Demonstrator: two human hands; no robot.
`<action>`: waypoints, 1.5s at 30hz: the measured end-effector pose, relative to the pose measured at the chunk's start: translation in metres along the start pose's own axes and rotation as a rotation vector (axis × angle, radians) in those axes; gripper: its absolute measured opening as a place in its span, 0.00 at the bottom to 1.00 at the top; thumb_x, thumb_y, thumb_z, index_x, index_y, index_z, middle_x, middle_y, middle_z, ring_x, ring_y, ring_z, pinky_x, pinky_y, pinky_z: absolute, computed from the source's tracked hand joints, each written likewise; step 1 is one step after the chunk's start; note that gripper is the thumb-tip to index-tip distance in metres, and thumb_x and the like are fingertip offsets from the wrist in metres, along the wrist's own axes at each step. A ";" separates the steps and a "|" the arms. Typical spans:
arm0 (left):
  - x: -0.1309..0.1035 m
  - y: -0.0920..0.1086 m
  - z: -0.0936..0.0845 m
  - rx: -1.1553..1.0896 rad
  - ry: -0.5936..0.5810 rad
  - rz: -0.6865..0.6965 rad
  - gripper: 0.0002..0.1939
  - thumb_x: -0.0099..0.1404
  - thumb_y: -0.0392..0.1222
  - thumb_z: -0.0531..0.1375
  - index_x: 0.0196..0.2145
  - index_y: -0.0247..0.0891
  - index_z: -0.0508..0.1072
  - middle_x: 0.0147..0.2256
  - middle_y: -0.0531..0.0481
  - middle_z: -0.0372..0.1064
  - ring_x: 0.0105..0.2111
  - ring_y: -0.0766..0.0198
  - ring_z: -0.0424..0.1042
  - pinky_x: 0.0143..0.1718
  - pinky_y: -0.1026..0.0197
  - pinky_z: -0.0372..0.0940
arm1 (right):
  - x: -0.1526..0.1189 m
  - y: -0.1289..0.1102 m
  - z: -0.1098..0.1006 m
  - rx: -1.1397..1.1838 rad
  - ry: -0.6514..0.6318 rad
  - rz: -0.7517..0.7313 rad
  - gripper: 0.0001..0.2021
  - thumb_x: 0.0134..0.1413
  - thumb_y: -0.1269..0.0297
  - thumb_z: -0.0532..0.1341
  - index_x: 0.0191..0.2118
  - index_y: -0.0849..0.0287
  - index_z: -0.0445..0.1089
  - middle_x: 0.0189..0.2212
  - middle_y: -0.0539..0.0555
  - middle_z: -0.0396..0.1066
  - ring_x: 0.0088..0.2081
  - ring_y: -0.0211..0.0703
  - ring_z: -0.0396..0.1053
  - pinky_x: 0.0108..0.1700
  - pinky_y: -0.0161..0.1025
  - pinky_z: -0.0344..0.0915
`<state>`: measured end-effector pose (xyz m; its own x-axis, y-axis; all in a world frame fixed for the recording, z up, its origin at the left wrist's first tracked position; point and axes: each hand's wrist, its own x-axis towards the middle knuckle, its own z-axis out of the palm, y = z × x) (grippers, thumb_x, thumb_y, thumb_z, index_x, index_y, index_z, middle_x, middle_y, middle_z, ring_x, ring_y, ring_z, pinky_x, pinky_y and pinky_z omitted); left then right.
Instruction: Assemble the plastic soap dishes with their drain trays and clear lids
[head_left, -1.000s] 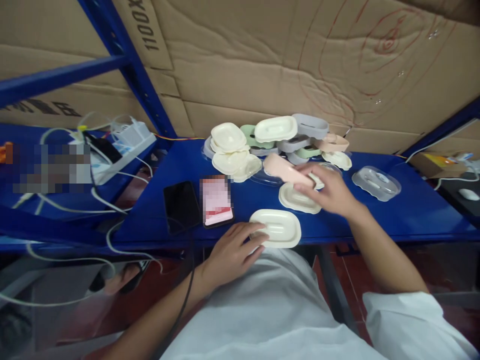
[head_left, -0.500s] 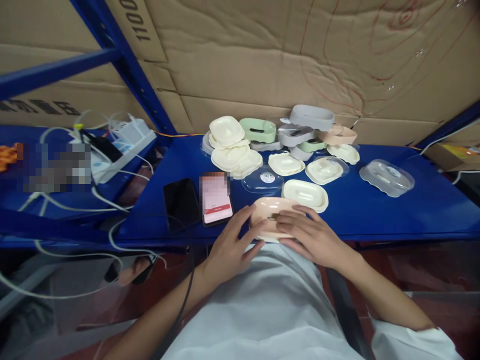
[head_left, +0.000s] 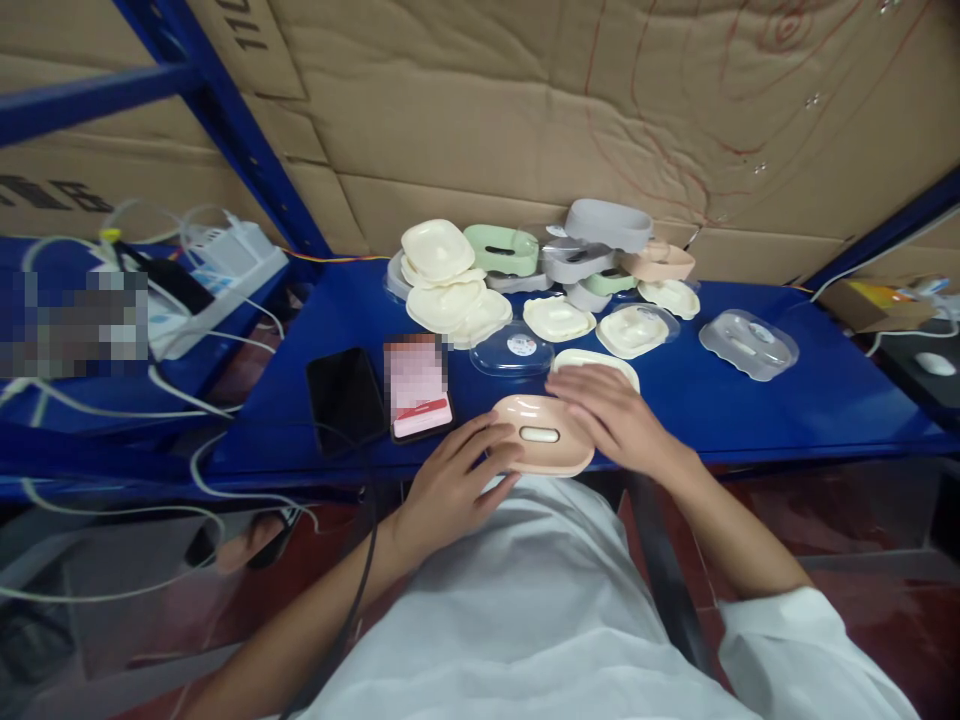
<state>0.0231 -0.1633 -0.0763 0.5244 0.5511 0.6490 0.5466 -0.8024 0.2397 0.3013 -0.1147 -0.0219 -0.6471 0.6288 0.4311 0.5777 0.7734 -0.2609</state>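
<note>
The left hand (head_left: 457, 475), fingers loosely spread, rests on the left end of the pink dish (head_left: 544, 458); whether it grips is unclear. The right hand (head_left: 622, 425) lies unclenched across the dish's right end. The dish sits at the counter's (head_left: 720, 420) front edge, a cream tray (head_left: 600, 360) just behind, stacked dishes (head_left: 581, 262) along the back edge.

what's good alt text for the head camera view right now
A person's left hand touches the left side of a peach dish at the near edge of a blue table, with the right hand at its other side. Behind are cream trays, clear lids and piled dishes in grey, green and peach; two phones lie to the left.
</note>
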 end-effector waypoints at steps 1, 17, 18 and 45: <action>0.000 0.000 -0.001 -0.002 0.006 0.005 0.12 0.71 0.35 0.66 0.51 0.38 0.76 0.54 0.42 0.77 0.60 0.50 0.73 0.64 0.46 0.71 | 0.014 0.009 -0.001 -0.017 -0.013 0.021 0.21 0.77 0.60 0.52 0.69 0.53 0.67 0.65 0.58 0.72 0.69 0.51 0.66 0.69 0.55 0.62; -0.004 -0.001 0.003 -0.010 0.060 -0.056 0.21 0.71 0.40 0.68 0.59 0.38 0.71 0.55 0.37 0.73 0.57 0.49 0.74 0.59 0.46 0.75 | 0.062 0.033 0.007 -0.127 0.057 0.036 0.17 0.78 0.58 0.53 0.61 0.51 0.74 0.57 0.56 0.79 0.63 0.53 0.73 0.74 0.63 0.42; -0.005 -0.001 0.004 0.011 0.073 -0.068 0.22 0.71 0.40 0.68 0.60 0.38 0.70 0.57 0.36 0.71 0.58 0.49 0.73 0.58 0.46 0.75 | 0.058 0.028 0.005 -0.119 0.073 0.011 0.16 0.78 0.59 0.54 0.60 0.52 0.75 0.56 0.55 0.80 0.62 0.52 0.74 0.75 0.62 0.41; -0.006 0.001 0.004 -0.013 0.023 -0.162 0.35 0.74 0.40 0.64 0.73 0.46 0.58 0.74 0.34 0.54 0.72 0.43 0.60 0.66 0.42 0.69 | -0.025 -0.016 0.014 0.018 -0.067 -0.024 0.25 0.74 0.59 0.59 0.72 0.44 0.63 0.68 0.58 0.67 0.73 0.56 0.60 0.71 0.60 0.62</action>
<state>0.0229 -0.1670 -0.0830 0.4153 0.6680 0.6174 0.6140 -0.7067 0.3516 0.3019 -0.1415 -0.0404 -0.6926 0.6137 0.3791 0.5529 0.7892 -0.2675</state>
